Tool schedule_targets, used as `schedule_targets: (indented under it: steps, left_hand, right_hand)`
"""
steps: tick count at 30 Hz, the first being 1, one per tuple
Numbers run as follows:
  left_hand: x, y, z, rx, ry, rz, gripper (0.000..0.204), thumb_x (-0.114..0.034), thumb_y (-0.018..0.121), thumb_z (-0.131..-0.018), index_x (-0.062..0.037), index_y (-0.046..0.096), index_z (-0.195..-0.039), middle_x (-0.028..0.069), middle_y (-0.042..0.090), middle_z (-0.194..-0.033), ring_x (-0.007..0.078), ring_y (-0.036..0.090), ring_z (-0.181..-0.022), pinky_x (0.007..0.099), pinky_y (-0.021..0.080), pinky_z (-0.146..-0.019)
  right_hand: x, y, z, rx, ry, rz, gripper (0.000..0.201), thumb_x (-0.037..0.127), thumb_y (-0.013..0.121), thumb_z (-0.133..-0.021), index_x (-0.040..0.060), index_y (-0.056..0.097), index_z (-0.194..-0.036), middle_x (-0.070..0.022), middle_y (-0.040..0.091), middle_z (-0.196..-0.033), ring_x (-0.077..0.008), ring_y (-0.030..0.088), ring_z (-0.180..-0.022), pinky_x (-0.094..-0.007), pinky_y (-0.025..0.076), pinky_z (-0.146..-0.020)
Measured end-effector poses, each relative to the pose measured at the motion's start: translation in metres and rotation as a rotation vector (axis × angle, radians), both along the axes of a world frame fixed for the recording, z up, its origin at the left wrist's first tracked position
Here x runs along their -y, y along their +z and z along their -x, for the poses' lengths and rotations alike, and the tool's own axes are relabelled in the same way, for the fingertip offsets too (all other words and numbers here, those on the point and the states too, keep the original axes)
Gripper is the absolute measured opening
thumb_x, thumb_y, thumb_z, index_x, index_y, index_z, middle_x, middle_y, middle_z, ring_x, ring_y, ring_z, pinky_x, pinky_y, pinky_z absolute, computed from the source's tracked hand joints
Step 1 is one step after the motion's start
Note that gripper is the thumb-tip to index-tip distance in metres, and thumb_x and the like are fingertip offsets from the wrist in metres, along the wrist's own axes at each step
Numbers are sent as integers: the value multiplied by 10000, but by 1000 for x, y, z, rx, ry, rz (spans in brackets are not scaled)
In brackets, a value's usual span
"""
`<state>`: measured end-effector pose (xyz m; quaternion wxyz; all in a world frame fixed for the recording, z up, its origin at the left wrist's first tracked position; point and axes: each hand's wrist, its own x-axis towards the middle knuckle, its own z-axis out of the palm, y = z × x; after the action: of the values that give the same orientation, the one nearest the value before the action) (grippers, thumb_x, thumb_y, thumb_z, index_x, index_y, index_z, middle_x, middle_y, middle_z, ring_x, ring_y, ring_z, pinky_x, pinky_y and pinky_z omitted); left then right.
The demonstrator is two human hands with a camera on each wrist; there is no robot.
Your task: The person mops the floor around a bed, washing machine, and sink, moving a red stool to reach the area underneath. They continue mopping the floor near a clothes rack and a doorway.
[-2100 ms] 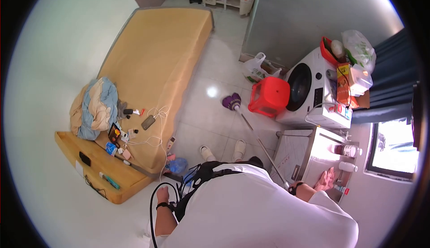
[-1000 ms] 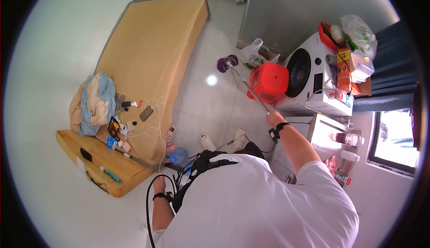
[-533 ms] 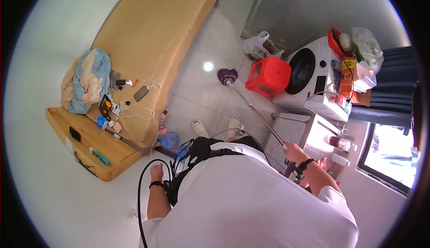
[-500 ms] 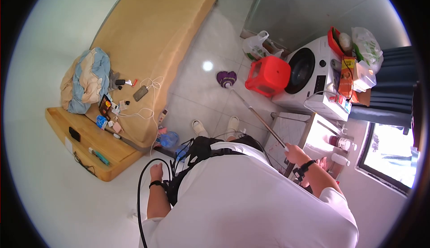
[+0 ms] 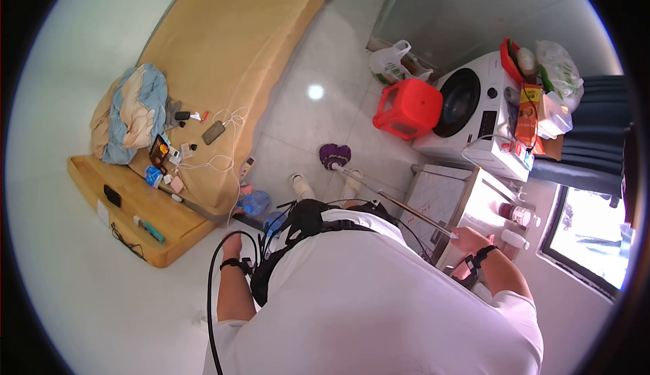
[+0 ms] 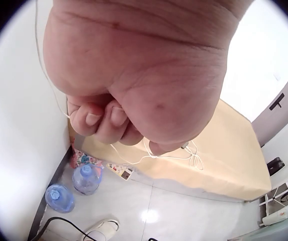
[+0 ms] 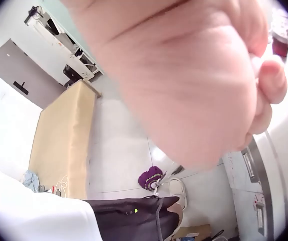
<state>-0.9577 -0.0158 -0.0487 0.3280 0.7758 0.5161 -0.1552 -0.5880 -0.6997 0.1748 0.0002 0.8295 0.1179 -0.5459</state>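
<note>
My right hand grips the upper end of a mop by its long metal handle, beside the counter. The purple mop head lies on the tiled floor just in front of my slippers, and it also shows below the hand in the right wrist view. At my side hangs my left hand, near the wooden headboard. In the left wrist view its fingers are loosely curled toward the palm, with nothing seen in them.
A red stool stands by the washing machine, with a white plastic bag behind it. A bed runs along the left. Blue plastic bottles and white cables lie near its corner.
The right hand first reached forward, pushing the mop head out across the floor, then drew back. The mop head has come back toward the feet. The left hand stays at the side.
</note>
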Motion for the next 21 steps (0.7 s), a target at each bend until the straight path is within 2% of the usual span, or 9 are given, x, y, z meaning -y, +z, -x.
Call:
schedule_targets:
  steps: [3, 7, 10, 12, 15, 16, 17, 19, 21]
  left_hand:
    - [-1, -1, -1, -55, 17, -39, 361, -301, 567, -833, 58, 600, -803, 145, 573, -636, 227, 522, -504, 371, 396, -468]
    - [10, 28, 2, -61, 99, -15, 367, -305, 578, -832, 60, 607, -821, 156, 591, -669, 237, 539, -527, 382, 407, -485]
    - [19, 51, 2, -5, 130, 16, 328, -269, 537, -809, 51, 592, -764, 157, 567, -639, 240, 528, -513, 380, 394, -461]
    - [24, 58, 7, 60, 194, 35, 300, -238, 490, -773, 48, 574, -735, 152, 530, -597, 237, 504, -487, 380, 375, -437]
    - [19, 38, 34, 12, 144, 3, 299, -240, 499, -773, 49, 573, -751, 154, 533, -601, 238, 505, -487, 382, 376, -438]
    - [25, 48, 32, 19, 244, 33, 292, -237, 501, -770, 46, 571, -757, 149, 535, -602, 235, 504, -485, 376, 377, -436]
    - [23, 47, 39, 16, 250, 23, 292, -237, 501, -770, 46, 571, -757, 149, 535, -602, 235, 504, -485, 376, 377, -436]
    - [24, 39, 50, -28, 125, -68, 273, -225, 503, -770, 39, 564, -740, 137, 533, -602, 226, 501, -482, 367, 376, -435]
    - [24, 37, 57, -38, 205, -56, 277, -238, 519, -794, 27, 563, -731, 121, 529, -596, 216, 498, -474, 360, 375, -435]
  right_hand:
    - [15, -32, -2, 80, 6, -62, 441, 271, 587, -802, 54, 533, -1182, -236, 616, -952, -362, 605, -899, -389, 480, -782]
    - [-13, -57, -16, 88, 69, -189, 424, 266, 578, -809, 45, 541, -1169, -249, 613, -936, -376, 596, -903, -378, 477, -786]
    - [-67, -66, -34, 1, -11, -221, 402, 248, 558, -817, 44, 541, -1163, -232, 612, -991, -375, 586, -929, -399, 464, -814]
    - [-94, -103, -42, 44, 113, -299, 387, 246, 549, -818, 55, 547, -1154, -232, 615, -977, -380, 587, -918, -405, 464, -801]
    - [-167, -130, -48, 66, 143, -335, 353, 246, 542, -817, 66, 572, -1118, -219, 613, -992, -381, 577, -937, -433, 456, -821]
    - [-187, -146, -46, 131, 187, -396, 326, 241, 538, -813, 69, 592, -1084, -209, 615, -992, -378, 575, -943, -442, 454, -826]
    - [-211, -158, -48, 126, 210, -433, 317, 245, 540, -813, 60, 597, -1064, -205, 616, -993, -378, 575, -940, -447, 454, -825]
    - [-257, -182, -54, 134, 263, -491, 308, 256, 542, -814, 45, 603, -1030, -201, 618, -989, -378, 576, -934, -454, 454, -820]
    - [-288, -192, -60, 143, 292, -520, 307, 263, 542, -815, 38, 604, -1016, -199, 619, -986, -377, 577, -931, -457, 455, -815]
